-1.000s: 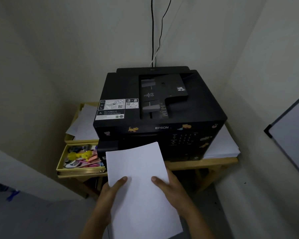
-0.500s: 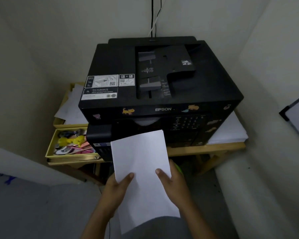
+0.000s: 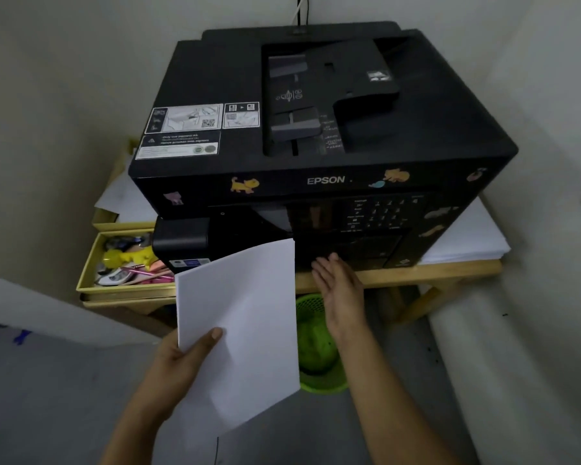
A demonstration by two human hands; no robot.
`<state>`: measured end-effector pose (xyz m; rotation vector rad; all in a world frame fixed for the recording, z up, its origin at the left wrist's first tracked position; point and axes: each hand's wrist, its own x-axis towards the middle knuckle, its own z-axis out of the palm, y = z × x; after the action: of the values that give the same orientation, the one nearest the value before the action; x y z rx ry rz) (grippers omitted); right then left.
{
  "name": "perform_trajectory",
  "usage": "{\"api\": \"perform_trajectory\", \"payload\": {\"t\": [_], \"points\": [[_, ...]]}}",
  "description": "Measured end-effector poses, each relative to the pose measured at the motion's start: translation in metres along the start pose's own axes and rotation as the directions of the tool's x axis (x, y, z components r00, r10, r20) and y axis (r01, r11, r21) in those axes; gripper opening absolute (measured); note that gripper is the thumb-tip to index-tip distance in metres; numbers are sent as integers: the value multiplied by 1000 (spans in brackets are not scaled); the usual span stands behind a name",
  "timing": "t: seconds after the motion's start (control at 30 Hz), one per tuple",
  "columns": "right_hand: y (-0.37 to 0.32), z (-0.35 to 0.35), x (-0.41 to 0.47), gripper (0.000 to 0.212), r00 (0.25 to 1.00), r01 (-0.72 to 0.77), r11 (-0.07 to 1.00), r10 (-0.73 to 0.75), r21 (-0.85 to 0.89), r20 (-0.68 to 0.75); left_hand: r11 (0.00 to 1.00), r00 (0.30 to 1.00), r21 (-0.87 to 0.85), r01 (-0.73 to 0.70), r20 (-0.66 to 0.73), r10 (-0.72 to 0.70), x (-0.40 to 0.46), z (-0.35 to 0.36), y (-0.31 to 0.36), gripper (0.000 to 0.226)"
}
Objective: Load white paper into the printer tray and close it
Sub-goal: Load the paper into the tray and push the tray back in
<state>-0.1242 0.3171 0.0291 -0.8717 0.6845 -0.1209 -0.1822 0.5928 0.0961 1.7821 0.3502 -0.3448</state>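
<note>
The fingers of the right hand (image 3: 341, 290) are straight and loosely spread, holding nothing, their tips at or just short of the dark lower front of the printer (image 3: 316, 129); contact cannot be told in the gloom there. The left hand (image 3: 182, 360) holds the white paper (image 3: 239, 327) alone, thumb laid over the top face near the lower left corner and the other fingers hidden beneath the stack, so the sheets stand tilted with their far edge raised toward the printer's front. Held by one hand and off to the side, the paper leaves the way clear for the free hand, which looks placed to find the tray's lip and pull it out. The tray itself does not show as drawn out, so I judge loading has not begun and the opening step is in hand. The printer stands on a wooden table (image 3: 416, 275), with a second stack of white sheets (image 3: 470, 239) beside it at the right. A yellow drawer (image 3: 91, 283) of small odds and ends hangs open at the left, and a green basket (image 3: 316, 347) sits on the floor below. A one-corner grip lets a stack sag or fan, so the sheets may need squaring before they go in.
</note>
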Motion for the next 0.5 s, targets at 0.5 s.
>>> {"api": "perform_trajectory", "payload": {"t": [0.5], "points": [[22, 45, 5, 62, 992, 22, 892, 37, 452, -120, 998, 998, 26, -60, -27, 61, -5, -20, 17, 11]]}}
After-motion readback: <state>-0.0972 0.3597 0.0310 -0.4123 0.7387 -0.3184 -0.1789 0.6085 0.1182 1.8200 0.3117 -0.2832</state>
